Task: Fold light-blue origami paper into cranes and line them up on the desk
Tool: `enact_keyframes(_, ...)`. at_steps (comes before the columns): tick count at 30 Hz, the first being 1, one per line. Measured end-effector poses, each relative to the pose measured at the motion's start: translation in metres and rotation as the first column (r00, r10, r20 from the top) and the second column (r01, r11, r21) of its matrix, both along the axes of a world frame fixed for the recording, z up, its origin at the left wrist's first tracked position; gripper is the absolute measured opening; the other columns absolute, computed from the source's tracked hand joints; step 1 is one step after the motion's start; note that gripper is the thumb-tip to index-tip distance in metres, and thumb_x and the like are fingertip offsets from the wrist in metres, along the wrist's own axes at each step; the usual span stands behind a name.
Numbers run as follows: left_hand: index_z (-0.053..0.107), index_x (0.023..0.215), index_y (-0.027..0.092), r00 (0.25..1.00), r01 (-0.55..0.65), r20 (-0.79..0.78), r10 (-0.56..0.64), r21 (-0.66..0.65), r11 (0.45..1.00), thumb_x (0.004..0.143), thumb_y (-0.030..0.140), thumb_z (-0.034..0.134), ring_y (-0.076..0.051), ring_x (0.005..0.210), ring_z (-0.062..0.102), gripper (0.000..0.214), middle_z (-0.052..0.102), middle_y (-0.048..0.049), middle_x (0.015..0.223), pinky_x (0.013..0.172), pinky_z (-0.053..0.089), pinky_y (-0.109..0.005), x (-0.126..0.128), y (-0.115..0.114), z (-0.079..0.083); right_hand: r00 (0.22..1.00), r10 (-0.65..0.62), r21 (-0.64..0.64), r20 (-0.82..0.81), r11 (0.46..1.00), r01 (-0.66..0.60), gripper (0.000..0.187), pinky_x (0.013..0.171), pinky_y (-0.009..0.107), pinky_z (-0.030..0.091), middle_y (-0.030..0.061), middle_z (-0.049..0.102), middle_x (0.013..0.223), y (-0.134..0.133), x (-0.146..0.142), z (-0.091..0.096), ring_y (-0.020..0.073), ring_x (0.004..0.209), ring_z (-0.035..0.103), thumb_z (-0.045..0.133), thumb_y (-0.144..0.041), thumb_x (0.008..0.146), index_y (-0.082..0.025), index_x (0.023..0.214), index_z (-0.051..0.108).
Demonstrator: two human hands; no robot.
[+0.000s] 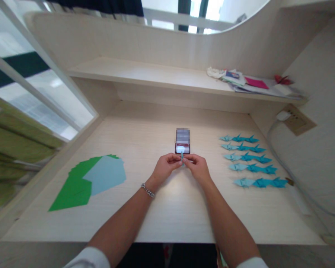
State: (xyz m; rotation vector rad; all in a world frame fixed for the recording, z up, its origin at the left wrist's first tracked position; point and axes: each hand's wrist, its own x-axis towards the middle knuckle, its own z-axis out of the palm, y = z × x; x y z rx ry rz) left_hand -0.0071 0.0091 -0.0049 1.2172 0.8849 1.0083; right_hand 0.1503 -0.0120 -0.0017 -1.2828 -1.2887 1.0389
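Both hands meet over the middle of the desk, pinching a small, narrow piece of folded light-blue paper between them. My left hand grips it from the left, with thumb and fingers closed. From the other side my right hand holds it the same way. The fingertips hide much of the paper, so its exact folded shape is unclear. Just beyond the fingers a phone lies with its screen lit; the paper's top overlaps its lower edge.
Fanned green paper sheets and light-blue sheets lie on the left. Several rows of folded blue paper cranes stand on the right. A shelf holding papers runs along the back. A cable hangs from the wall socket.
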Motion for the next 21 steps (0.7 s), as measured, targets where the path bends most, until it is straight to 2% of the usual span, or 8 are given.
enact_keyframes(5,0.068,0.082,0.013,1.000,-0.023,-0.010,0.023,0.005,1.000,0.065,0.027,0.074,-0.018,0.078,0.063,0.023,0.070,-0.0084,0.085,0.078,0.049,-0.034,0.0005,0.0007,-0.0015,0.998,-0.044,0.026,0.034,0.999,0.043,0.021,0.075,0.034,0.051,0.0064,0.072,0.089,-0.0018,-0.0022,0.0015,0.0215,0.082,0.066,0.065,-0.034,0.073,-0.020,0.086,0.073)
enact_keyframes(12,0.068,0.078,0.014,0.996,-0.065,-0.057,0.066,0.022,0.998,0.064,0.025,0.073,-0.018,0.074,0.063,0.019,0.069,-0.0063,0.079,0.073,0.050,-0.032,-0.0010,0.0030,-0.0046,0.995,-0.104,0.009,-0.004,0.995,0.104,0.019,0.073,0.034,0.052,0.0060,0.072,0.082,-0.0008,-0.0025,-0.0012,0.0206,0.075,0.065,0.065,-0.031,0.070,-0.017,0.083,0.071)
enact_keyframes(16,0.067,0.078,0.014,0.997,-0.060,-0.040,0.061,0.026,0.998,0.064,0.023,0.072,-0.017,0.073,0.062,0.018,0.068,-0.0055,0.079,0.072,0.049,-0.030,0.0020,0.0013,-0.0056,0.992,-0.106,-0.014,-0.060,0.994,0.106,0.016,0.072,0.032,0.052,0.0046,0.071,0.080,0.0010,-0.0043,-0.0049,0.0190,0.073,0.065,0.065,-0.026,0.067,-0.017,0.080,0.069)
enact_keyframes(21,0.066,0.078,0.014,0.992,-0.102,-0.065,0.106,0.067,0.993,0.070,0.031,0.069,-0.015,0.068,0.059,0.019,0.065,-0.0039,0.074,0.067,0.048,-0.028,0.0058,-0.0019,-0.0069,0.991,-0.082,-0.032,-0.103,0.996,0.079,0.017,0.071,0.031,0.051,0.0041,0.070,0.078,0.0011,-0.0066,-0.0071,0.0181,0.072,0.065,0.067,-0.023,0.065,-0.017,0.080,0.067)
